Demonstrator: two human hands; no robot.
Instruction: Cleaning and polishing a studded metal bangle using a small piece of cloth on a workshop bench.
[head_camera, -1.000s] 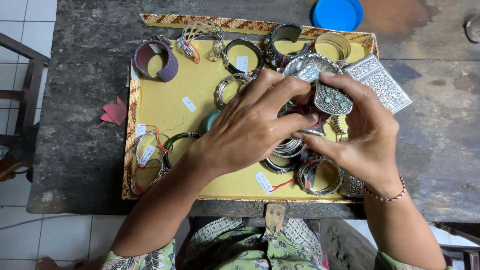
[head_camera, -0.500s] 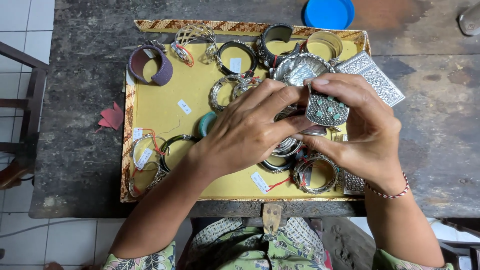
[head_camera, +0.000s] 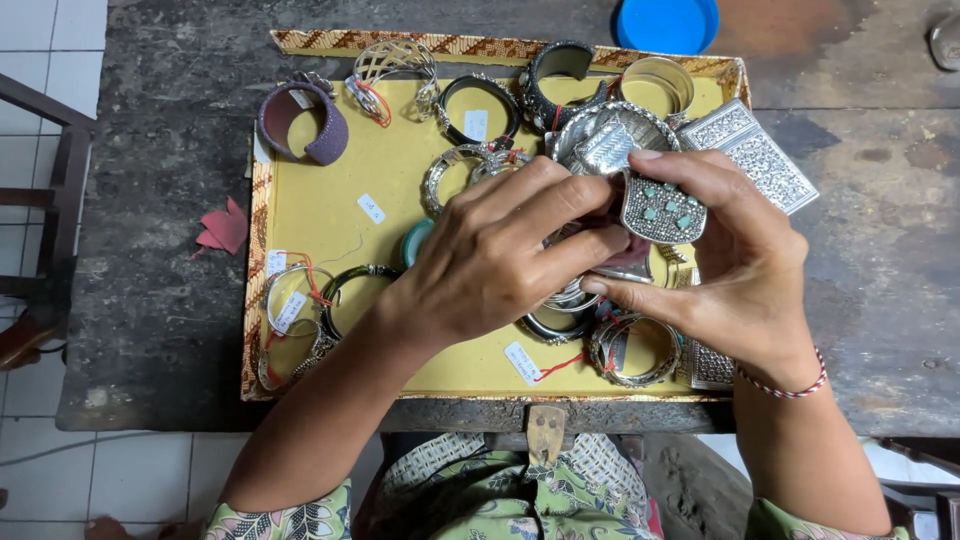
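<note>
Both hands meet over the right half of a yellow tray (head_camera: 330, 240) with a patterned rim. My right hand (head_camera: 730, 270) grips a wide silver cuff set with turquoise stones (head_camera: 660, 210), thumb underneath, fingers curled over its top. My left hand (head_camera: 500, 260) covers the cuff's left side, its fingertips pinching something at the cuff that I cannot make out. Under the hands lie a stack of thin silver bangles (head_camera: 572, 297) and a dark bangle (head_camera: 555, 328). A large domed silver piece (head_camera: 600, 140) sits just behind the fingers.
Several bracelets lie on the tray: a purple cuff (head_camera: 305, 122), a wire cuff (head_camera: 395, 65), a black bangle (head_camera: 470, 110), tagged bangles at front left (head_camera: 290, 310). An embossed silver box (head_camera: 755, 155) lies at the right rim. A blue lid (head_camera: 665, 22) and a red paper scrap (head_camera: 225, 228) rest on the dark table (head_camera: 160, 300).
The hands stay together on the silver cuff; the fingers shift slightly around it. Nothing was picked up or put down.
</note>
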